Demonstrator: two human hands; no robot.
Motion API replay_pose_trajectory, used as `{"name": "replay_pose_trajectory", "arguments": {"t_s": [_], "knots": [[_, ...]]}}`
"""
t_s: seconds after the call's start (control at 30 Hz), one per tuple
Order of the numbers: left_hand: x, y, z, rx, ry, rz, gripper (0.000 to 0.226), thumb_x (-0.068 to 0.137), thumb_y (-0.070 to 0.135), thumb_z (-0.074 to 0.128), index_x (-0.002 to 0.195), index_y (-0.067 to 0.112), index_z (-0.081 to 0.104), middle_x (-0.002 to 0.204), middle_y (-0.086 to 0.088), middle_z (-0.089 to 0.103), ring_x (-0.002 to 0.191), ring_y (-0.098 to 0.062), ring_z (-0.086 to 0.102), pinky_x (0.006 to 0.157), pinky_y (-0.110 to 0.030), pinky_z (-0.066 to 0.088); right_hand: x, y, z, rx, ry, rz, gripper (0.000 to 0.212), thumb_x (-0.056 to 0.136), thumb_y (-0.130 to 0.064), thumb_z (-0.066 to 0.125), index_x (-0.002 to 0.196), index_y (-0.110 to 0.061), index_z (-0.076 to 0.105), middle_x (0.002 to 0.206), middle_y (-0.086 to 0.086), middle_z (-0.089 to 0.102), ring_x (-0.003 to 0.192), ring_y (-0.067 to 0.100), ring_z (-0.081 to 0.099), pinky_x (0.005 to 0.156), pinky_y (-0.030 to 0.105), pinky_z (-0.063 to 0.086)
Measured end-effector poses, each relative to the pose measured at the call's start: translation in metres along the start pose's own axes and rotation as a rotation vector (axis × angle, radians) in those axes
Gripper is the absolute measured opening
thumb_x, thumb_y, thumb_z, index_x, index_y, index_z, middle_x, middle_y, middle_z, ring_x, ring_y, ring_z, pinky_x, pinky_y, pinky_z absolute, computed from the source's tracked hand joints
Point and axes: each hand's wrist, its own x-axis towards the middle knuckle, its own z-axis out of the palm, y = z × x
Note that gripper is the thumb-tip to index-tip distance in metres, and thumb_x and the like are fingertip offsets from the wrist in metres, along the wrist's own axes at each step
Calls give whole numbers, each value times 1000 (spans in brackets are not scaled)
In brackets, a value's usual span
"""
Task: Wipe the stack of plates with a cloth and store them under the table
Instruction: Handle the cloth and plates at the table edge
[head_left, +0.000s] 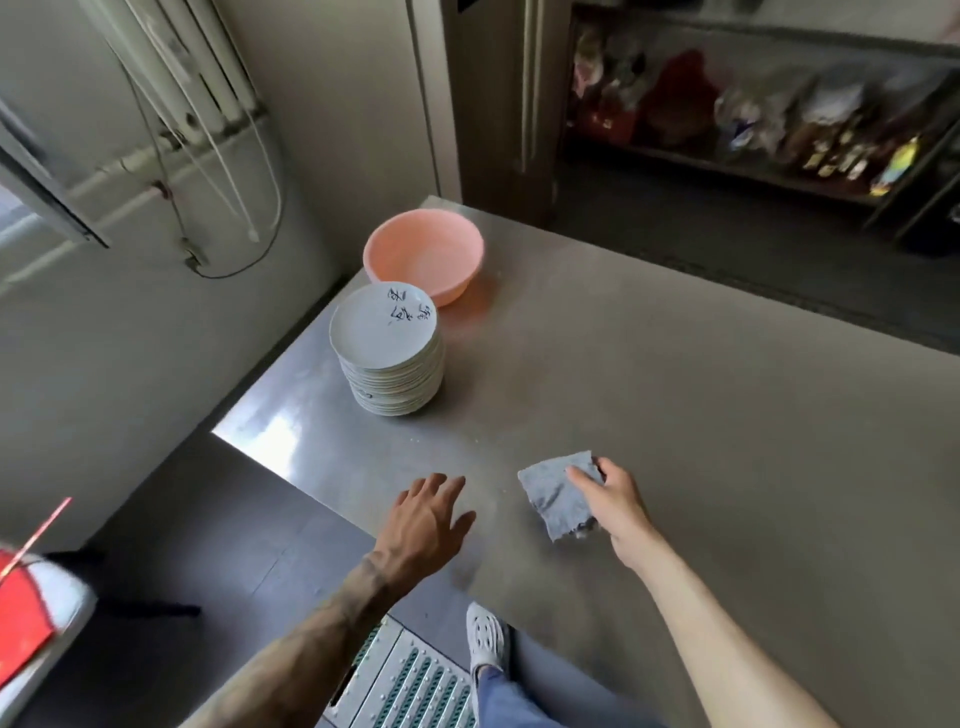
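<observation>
While I am standing at the steel table (675, 389), I am pinching a grey cloth (556, 493) between the thumb and fingertips of my right hand (615, 499). The cloth is drooping limp from that grip, on my side of the stack of plates (389, 353) and off to its right, well apart from it. My left hand (428, 512) is lying spread and holding nothing, its fingers loosely fanned, also on my side of the stack and roughly in line with it. I cannot tell whether the palm is touching the tabletop or hovering just over it.

No plate is being wiped yet, and the stack is sitting whole near the table's left edge. A pink basin (423, 260) is sitting just behind it, so close that I cannot tell whether they are touching. Dark writing is showing on the top plate's face.

I am judging the whole stack to be heavy, stiff and breakable, with a glaze that may be slick, so I am not expecting to lift it in one go. I am thinking of taking the top plate by its rim with my free hand and letting the soft, light cloth fold around the face and edge.
</observation>
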Motion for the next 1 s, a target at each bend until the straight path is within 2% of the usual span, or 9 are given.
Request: {"name": "replay_pose_trajectory", "arguments": {"t_s": [0.2, 0.37, 0.47, 0.7, 0.83, 0.9, 1.0], "knots": [[60, -37, -36, 19, -9, 60, 56, 104, 52, 47, 152, 23, 44, 144, -3, 52, 129, -26, 50, 103, -33, 39, 32, -26, 54, 82, 35, 52, 17, 94, -19, 72, 100, -5, 65, 86, 13, 72, 68, 23, 69, 60, 42, 52], [94, -68, -57, 39, -19, 121, 58, 105, 52, 44, 155, 24, 39, 150, 0, 47, 135, -23, 46, 107, -31, 35, 47, -39, 89, 103, 83, 76, 19, 93, -21, 72, 99, -4, 63, 85, 9, 70, 71, 20, 66, 59, 35, 50], [112, -88, -68, 52, -13, 184, 57, 105, 53, 42, 154, 25, 40, 150, 1, 48, 135, -22, 46, 107, -29, 35, 49, -48, 109, 119, 131, 77, 20, 94, -18, 71, 99, -1, 62, 86, 10, 69, 75, 21, 65, 66, 35, 49], [126, -133, -106, 4, 45, 345, 41, 103, 41, 52, 135, 17, 58, 121, -5, 61, 111, -31, 57, 91, -40, 44, 25, -70, 151, 187, 266, 72, 14, 95, -15, 68, 99, -3, 64, 92, 9, 71, 82, 21, 65, 70, 29, 47], [130, -160, -134, -188, 229, 429, 15, 100, 24, 62, 102, 10, 67, 92, -5, 60, 89, -32, 60, 71, -44, 50, 11, -77, 173, 208, 337, 59, 9, 95, -15, 69, 89, -11, 63, 85, 4, 69, 75, 16, 64, 59, 23, 46], [136, -171, -148, -175, 312, 417, 14, 99, 25, 64, 99, 11, 66, 90, -5, 60, 84, -31, 60, 66, -45, 51, 7, -80, 181, 219, 354, 55, 9, 95, -15, 69, 89, -11, 63, 86, 5, 70, 76, 16, 65, 60, 23, 48], [154, -187, -165, -87, 304, 328, 25, 100, 32, 63, 111, 9, 63, 103, -9, 59, 93, -34, 59, 75, -46, 50, 6, -87, 190, 237, 363, 44, 10, 95, -16, 70, 93, -8, 64, 91, 10, 72, 81, 20, 67, 66, 28, 49]]}}
